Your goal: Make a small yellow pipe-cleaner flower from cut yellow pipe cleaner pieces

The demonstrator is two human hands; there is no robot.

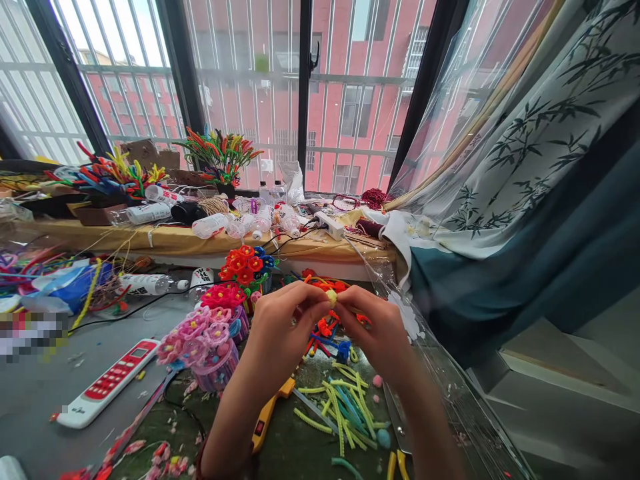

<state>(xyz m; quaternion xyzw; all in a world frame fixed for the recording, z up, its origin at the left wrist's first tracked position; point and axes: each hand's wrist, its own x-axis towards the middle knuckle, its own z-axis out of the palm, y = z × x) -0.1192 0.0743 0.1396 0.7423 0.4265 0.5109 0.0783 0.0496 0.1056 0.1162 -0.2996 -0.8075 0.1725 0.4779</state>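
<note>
My left hand (287, 317) and my right hand (373, 327) meet over the table, both closed in a pinch. Between their fingertips is a small pale yellow fuzzy piece (331, 297), which looks like a bent bit of pipe cleaner. Below them lie short yellow-green pipe cleaners (337, 410) and a few teal ones (354, 405). Under my left forearm, a yellow-handled tool (265, 423) is partly hidden. Behind the hands, red and orange pipe-cleaner pieces (325, 325) and a blue one (343, 351) show in part.
Pots of pink (215, 363) and red pipe-cleaner flowers (243, 265) stand left of my hands. A white and red remote-like device (110, 383) lies further left. Plastic bottles (213, 225) and a power strip (329, 227) sit on the windowsill. A curtain (525, 153) hangs at right.
</note>
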